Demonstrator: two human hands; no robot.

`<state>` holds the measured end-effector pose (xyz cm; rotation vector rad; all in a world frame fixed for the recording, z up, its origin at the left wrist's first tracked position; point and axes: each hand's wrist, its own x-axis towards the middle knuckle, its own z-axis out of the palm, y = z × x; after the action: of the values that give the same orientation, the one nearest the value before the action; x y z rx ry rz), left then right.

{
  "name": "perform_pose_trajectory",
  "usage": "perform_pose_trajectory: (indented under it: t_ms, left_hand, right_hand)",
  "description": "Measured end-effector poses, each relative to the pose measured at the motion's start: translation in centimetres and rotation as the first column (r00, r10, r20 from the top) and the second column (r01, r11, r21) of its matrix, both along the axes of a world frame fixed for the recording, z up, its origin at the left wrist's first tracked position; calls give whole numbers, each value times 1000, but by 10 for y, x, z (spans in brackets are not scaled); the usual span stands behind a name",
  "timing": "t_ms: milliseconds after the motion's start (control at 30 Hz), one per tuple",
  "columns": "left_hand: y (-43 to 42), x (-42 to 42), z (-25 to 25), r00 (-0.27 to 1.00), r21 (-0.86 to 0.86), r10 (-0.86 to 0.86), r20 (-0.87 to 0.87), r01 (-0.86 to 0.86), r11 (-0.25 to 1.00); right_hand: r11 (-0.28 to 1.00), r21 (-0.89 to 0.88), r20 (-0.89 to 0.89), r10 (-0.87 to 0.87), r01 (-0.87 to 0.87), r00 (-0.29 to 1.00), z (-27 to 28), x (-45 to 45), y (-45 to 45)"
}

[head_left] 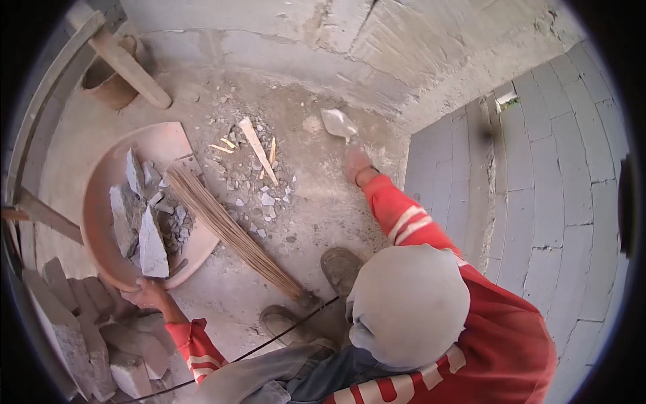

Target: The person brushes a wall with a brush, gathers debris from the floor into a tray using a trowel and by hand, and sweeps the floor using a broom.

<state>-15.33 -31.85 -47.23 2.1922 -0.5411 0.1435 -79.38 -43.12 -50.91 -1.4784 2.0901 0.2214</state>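
Observation:
My right hand (359,165) reaches out low over the floor by the wall, closed on the handle of a trowel (338,123). The trowel's pale blade points toward the wall. At lower left my left hand (146,294) grips the near rim of a pinkish cut-off basin (176,140), fingers partly hidden at the edge. Inside the basin lie grey chunks of broken block (153,244) and smaller rubble. A stick broom (235,232) lies aslant, its thin end resting over the basin's open side. Scattered rubble (268,200) and wood splinters (258,149) cover the floor between the hands.
Broken blocks (111,337) are heaped at lower left. A wooden frame (47,87) and a brown bucket (113,84) stand at upper left. Rough wall (269,44) borders the back; a block wall (531,188) rises at right. A pale cap (410,303) fills the lower middle.

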Motion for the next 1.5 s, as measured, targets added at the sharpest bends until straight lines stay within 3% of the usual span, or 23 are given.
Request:
perform_pose_trajectory:
  t_ms: [33,67,133,167,233,267,367,433,500,600,700,800,833,967,1033,1133,1167,1267,1367,1500]
  left_hand:
    - [-1,0,-3,1000,-16,16,-19,-16,1000]
    - [-3,2,-7,1000,-59,-13,-13,12,998]
    - [2,6,-16,998,-126,-64,7,64,990]
    - [2,2,-12,999,-118,-45,-14,43,992]
    - [2,-10,0,998,-86,-31,-48,27,996]
    - [4,-9,-2,998,-91,-42,-44,38,995]
    - [1,-4,-4,999,-85,-50,-11,49,995]
    - [1,-8,2,1000,-30,-18,21,19,999]
    - [1,-11,5,999,-46,-22,25,23,999]
    - [1,-5,-5,998,-63,-25,64,29,998]
    - [3,-13,1,998,-63,-35,53,38,997]
    - [-2,-13,9,997,-49,-31,76,34,998]
    - [0,-13,8,996,-34,-31,86,34,999]
    - [0,-22,19,995,-29,-16,-93,13,999]
    - [-2,-19,10,999,-119,-41,-25,38,992]
    - [0,-20,13,997,-194,-64,35,70,978]
    - [1,-21,14,998,-203,-63,22,66,977]
    - [-3,-29,22,998,-239,-60,-9,56,969]
    - [-2,-28,26,999,-242,-38,5,38,970]
    - [-3,-28,29,997,-175,-27,78,41,984]
  right_hand:
    - [998,51,-9,22,-21,1000,2,4,5]
    - [960,-263,-78,74,-92,994,-34,-5,50]
    - [897,-422,-158,71,-132,985,-46,-6,85]
    - [952,-295,-171,34,-84,985,-1,5,86]
    - [981,-191,-120,8,-31,993,3,-12,67]
    - [973,-230,-49,26,-36,998,-15,-36,33]
    - [983,-178,21,52,-48,998,27,-23,-2]
    - [876,-429,-99,195,-219,976,44,-22,50]
    - [916,-401,-47,-36,14,998,71,-5,95]
    - [970,-235,-140,-94,59,986,58,-16,92]
    - [913,-395,-88,78,-106,993,21,-50,35]
    - [696,-659,-170,230,-284,958,46,-40,23]
    - [885,-454,-171,26,-102,985,64,-35,18]
    - [881,-438,-341,22,-179,940,52,-49,-10]
    - [916,-354,-400,32,-186,916,25,-43,-41]
    - [732,-518,-482,177,-442,858,2,-15,-38]
    - [865,-378,-385,177,-329,906,10,-15,-40]
    - [817,-401,-424,236,-415,874,13,-37,-47]
    - [875,-313,-386,239,-370,891,77,2,-59]
    - [791,-386,-315,371,-475,873,120,63,-99]
